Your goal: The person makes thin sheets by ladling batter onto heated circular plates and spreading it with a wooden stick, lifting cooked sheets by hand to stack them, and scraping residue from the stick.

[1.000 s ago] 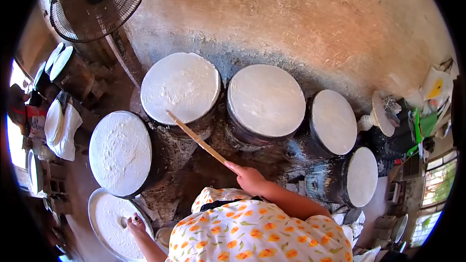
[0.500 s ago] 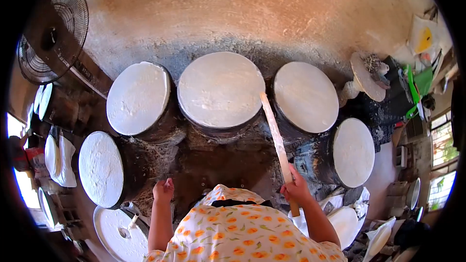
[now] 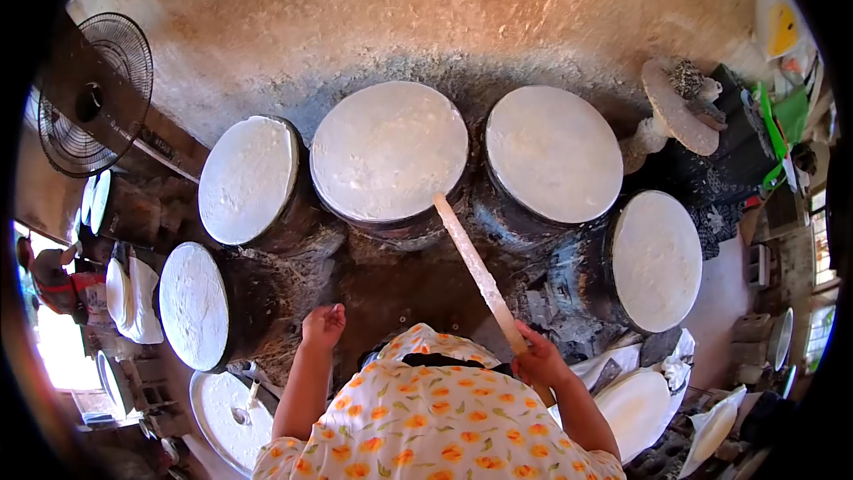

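My right hand [image 3: 537, 357] is closed round the lower part of a long, flat wooden stick [image 3: 478, 271] coated with white residue. The stick slants up to the left, its tip at the lower right edge of the middle round drum top [image 3: 389, 151], which is covered in a white layer. From this view I cannot tell whether the tip touches it. My left hand [image 3: 323, 327] hangs in front of my body with curled fingers, nothing visible in them. More white-covered round tops stand around: one left of the middle [image 3: 249, 180], one right [image 3: 554, 154].
Nearer tops flank me at the left [image 3: 194, 306] and right [image 3: 657, 261]. A round white lid with a handle [image 3: 233, 422] lies low left. A standing fan [image 3: 96, 93] is at upper left. White discs on cloth [image 3: 633, 404] lie low right. Another person [image 3: 55, 280] is far left.
The stick's tip has swung left and toward me, from the middle top's right edge to its lower right edge. My right hand keeps its grip. The camera view has shifted slightly.
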Tool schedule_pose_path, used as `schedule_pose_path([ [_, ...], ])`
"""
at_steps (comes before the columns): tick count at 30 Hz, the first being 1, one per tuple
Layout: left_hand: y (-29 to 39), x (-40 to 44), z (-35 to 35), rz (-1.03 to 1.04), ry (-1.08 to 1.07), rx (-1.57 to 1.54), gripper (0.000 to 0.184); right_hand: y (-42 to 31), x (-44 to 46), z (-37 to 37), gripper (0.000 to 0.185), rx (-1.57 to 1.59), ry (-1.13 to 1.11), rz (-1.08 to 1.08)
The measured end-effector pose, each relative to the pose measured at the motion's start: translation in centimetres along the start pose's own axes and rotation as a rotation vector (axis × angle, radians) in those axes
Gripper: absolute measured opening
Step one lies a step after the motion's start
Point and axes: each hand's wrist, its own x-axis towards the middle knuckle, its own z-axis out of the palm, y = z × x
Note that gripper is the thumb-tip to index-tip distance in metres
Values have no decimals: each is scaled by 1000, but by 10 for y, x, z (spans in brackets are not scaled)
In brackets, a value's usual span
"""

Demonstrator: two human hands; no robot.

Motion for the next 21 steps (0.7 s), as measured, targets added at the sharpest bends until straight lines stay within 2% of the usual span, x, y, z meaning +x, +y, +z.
schedule_pose_path([
  [2,8,-4,1,-7,-21,32,3,-7,-4,4,69,-23,6,-2],
  [4,12,-18,21,185,-165,141,5,-13,-1,9,70,-54,11,-8],
  [6,28,-24,52,291,-304,257,11,-8,-3,15,71,20,93,-23],
  [8,44,6,76,429,-381,337,16,-9,-2,24,71,17,105,-17],
  [10,59,11,120,544,-330,373,18,-10,-1,33,71,13,120,-11],
  [13,83,49,167,594,-357,354,16,-9,0,50,73,33,184,-41],
  [15,98,107,188,978,-329,605,19,-7,-3,59,72,-33,262,-83],
  [17,112,88,223,1214,-97,1021,33,-5,-7,66,71,-62,281,-109],
  [18,123,77,241,1134,-14,1268,42,-3,-9,70,71,-61,321,-96],
  [19,128,85,252,1135,-25,1264,42,-2,-12,74,70,-59,363,-83],
  [21,131,112,271,1317,40,1355,40,0,-15,85,69,-73,409,-116],
])
